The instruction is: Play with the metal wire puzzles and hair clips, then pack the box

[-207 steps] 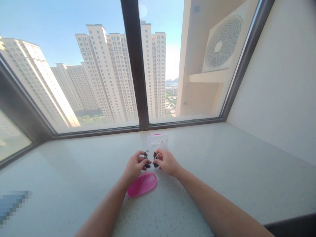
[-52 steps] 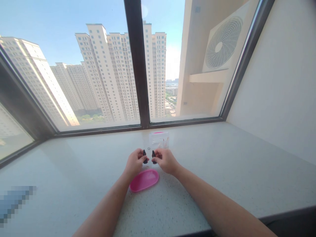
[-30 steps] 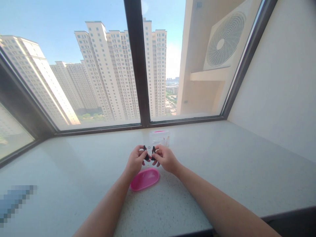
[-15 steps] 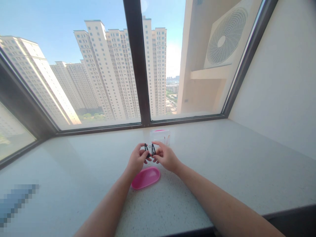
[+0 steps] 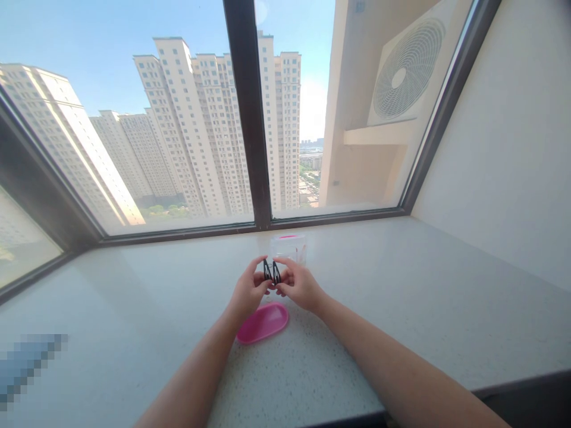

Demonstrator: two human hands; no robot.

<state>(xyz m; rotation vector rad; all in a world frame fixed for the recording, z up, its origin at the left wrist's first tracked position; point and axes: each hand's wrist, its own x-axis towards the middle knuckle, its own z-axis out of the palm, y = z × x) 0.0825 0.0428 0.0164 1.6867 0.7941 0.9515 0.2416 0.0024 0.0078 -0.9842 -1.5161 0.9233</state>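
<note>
Both my hands are raised just above a pale speckled window ledge [image 5: 401, 309]. My left hand [image 5: 247, 292] pinches a small black hair clip [image 5: 266, 270] that stands upright. My right hand [image 5: 300, 286] pinches a second black hair clip [image 5: 276, 272] right beside it, the two clips nearly touching. A pink oval lid [image 5: 263, 322] lies flat on the ledge under my wrists. Behind my fingers stands a small clear plastic box [image 5: 289, 247] with something pink in it.
A dark window frame [image 5: 250, 119] runs along the back of the ledge, with tower blocks outside. A white wall [image 5: 513, 148] closes the right side. The ledge's front edge [image 5: 513, 386] is at lower right. A blurred patch sits at lower left.
My hands have lifted slightly and drawn together, bringing the two black clips from apart to side by side. The lid and box have not moved.
</note>
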